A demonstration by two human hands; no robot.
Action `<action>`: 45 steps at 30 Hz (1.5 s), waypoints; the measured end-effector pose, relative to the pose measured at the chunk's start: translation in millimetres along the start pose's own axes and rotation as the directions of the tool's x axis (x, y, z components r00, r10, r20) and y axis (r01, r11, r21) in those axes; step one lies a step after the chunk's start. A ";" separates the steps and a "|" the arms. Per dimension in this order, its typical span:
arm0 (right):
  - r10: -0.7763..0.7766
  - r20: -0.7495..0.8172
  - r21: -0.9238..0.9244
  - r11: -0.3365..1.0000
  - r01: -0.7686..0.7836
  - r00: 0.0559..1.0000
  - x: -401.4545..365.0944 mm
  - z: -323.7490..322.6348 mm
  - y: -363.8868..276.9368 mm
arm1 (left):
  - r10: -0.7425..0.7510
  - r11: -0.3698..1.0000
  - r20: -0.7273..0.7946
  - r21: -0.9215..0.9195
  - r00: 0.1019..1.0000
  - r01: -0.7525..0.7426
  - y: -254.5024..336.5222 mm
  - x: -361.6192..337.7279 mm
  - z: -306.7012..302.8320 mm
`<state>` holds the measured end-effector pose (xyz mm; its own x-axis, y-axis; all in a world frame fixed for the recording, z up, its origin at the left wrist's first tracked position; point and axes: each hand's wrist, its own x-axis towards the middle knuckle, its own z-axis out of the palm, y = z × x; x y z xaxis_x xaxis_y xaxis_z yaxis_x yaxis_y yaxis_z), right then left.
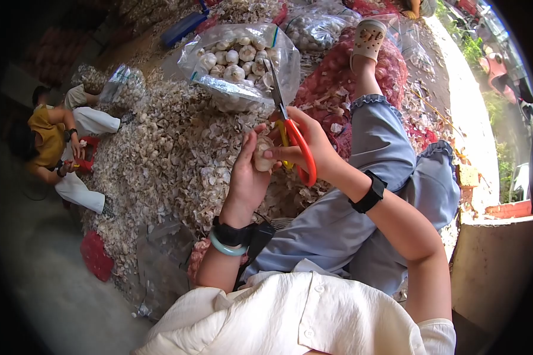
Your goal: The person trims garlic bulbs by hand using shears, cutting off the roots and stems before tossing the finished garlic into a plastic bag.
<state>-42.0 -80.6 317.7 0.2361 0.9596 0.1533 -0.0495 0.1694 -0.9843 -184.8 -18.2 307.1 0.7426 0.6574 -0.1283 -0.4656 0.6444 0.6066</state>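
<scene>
My left hand (249, 180) is closed around a garlic bulb (262, 155), palm turned up. In my right hand (317, 148) is a pair of scissors (302, 155) with red and yellow handles. Their blades point up and away from me, toward the bagged garlic. The right thumb reaches across and touches the bulb. Just beyond the hands stands a clear plastic bag (189, 59) whose mouth gapes over many whole garlic bulbs (234, 72).
Loose garlic skins (160, 154) cover the ground to the left. A red mesh sack (391, 74) of garlic lies beside my outstretched leg. More bagged garlic (317, 32) sits at the back. Another person (44, 139) sits at the far left, near a red container (89, 152).
</scene>
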 end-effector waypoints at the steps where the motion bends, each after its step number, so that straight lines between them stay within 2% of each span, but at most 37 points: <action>1: -0.029 -0.003 0.012 0.999 0.029 1.000 0.3 -0.4 1.1 | 0.007 0.981 -0.066 0.195 0.998 0.006 -1.9 -2.1 1.0; 2: -0.031 -0.003 0.012 0.999 0.031 1.000 -0.6 -0.9 2.1 | 0.026 0.924 -0.130 0.382 0.991 0.026 -3.6 -3.6 2.2; 3: -0.036 0.010 0.054 0.998 0.036 0.999 -2.0 0.3 -0.8 | 0.021 0.957 -0.114 0.289 0.993 0.013 -4.3 -4.6 5.2; 6: -0.026 0.019 0.087 0.996 0.024 0.999 -3.5 -0.5 -5.9 | 0.075 0.976 -0.110 0.212 0.991 -0.051 -4.1 -1.2 -2.0; 8: -0.010 0.019 0.078 0.997 0.009 1.000 -3.1 -1.3 -3.9 | 0.079 0.978 -0.122 0.202 0.989 -0.054 0.6 -1.7 -5.7; 10: -0.077 -0.130 -0.079 0.995 0.067 0.989 -2.4 -0.3 1.9 | 0.085 0.980 -0.137 0.192 0.987 -0.058 2.6 -0.7 -9.9; 11: -0.070 -0.163 -0.111 0.992 0.053 0.984 -3.3 -1.0 3.9 | 0.134 0.974 -0.174 0.205 0.976 -0.098 2.5 1.1 -12.9; 12: -0.071 -0.162 -0.110 0.992 0.053 0.984 -3.0 -1.6 7.0 | 0.183 0.966 -0.209 0.219 0.961 -0.136 2.7 2.2 -15.3; 15: -0.021 -0.181 -0.118 0.993 0.000 0.983 -2.2 -3.0 15.3 | 0.221 0.945 -0.192 0.283 0.956 -0.162 6.2 1.9 -21.0; 17: 0.055 -0.141 -0.101 0.993 -0.069 0.989 -3.8 -2.6 14.2 | 0.235 0.948 -0.230 0.270 0.944 -0.170 6.4 2.6 -21.0; 19: 0.037 -0.135 -0.146 0.988 -0.057 0.990 -5.0 -1.7 11.2 | 0.247 0.950 -0.266 0.258 0.932 -0.179 6.6 3.1 -22.1; 21: 0.020 -0.128 -0.192 0.980 -0.045 0.992 -5.3 -1.1 11.1 | 0.220 0.973 -0.269 0.136 0.938 -0.189 7.6 2.9 -24.0; 22: 0.016 -0.130 -0.212 0.976 -0.044 0.991 -5.2 -1.1 12.4 | 0.220 0.972 -0.269 0.136 0.938 -0.189 8.3 2.2 -23.5; 24: 0.013 -0.131 -0.232 0.972 -0.043 0.991 -4.9 -1.3 13.2 | 0.163 0.984 -0.210 -0.030 0.964 -0.173 9.9 0.7 -21.5; 28: 0.048 -0.118 -0.224 0.972 -0.073 0.992 -4.6 -1.7 11.1 | 0.099 0.980 -0.251 -0.141 0.963 -0.138 12.7 8.1 -33.5; 30: 0.056 -0.119 -0.219 0.972 -0.082 0.991 -4.2 -2.5 11.7 | 0.144 0.988 -0.256 -0.019 0.956 -0.154 11.8 10.0 -36.6; 34: 0.049 -0.137 -0.216 0.973 -0.078 0.989 -3.8 -3.9 14.0 | 0.146 0.989 -0.237 0.016 0.960 -0.147 10.0 7.0 -37.0; 36: 0.059 -0.135 -0.218 0.972 -0.087 0.989 -3.8 -3.9 13.7 | 0.119 0.989 -0.305 0.123 0.945 -0.085 11.7 2.2 -34.1; 40: 0.065 -0.136 -0.230 0.968 -0.095 0.989 -3.9 -3.6 14.9 | 0.139 0.979 -0.284 0.182 0.949 -0.089 13.4 1.7 -39.8; 42: 0.066 -0.133 -0.226 0.970 -0.095 0.989 -4.0 -3.4 14.7 | 0.054 0.971 -0.271 0.240 0.961 0.013 17.9 2.3 -46.1; 43: 0.063 -0.137 -0.228 0.969 -0.094 0.989 -4.1 -3.2 14.0 | 0.054 0.971 -0.271 0.239 0.961 0.013 16.8 2.0 -45.4; 45: 0.059 -0.141 -0.232 0.968 -0.091 0.988 -5.0 -2.0 12.9 | 0.173 0.966 -0.295 0.239 0.940 -0.103 13.6 0.0 -41.8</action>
<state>-41.9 -83.7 304.1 0.3672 0.9266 0.0808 0.1561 0.0242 -0.9874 -211.3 6.9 282.5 0.4756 0.8443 -0.2469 -0.4107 0.4613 0.7865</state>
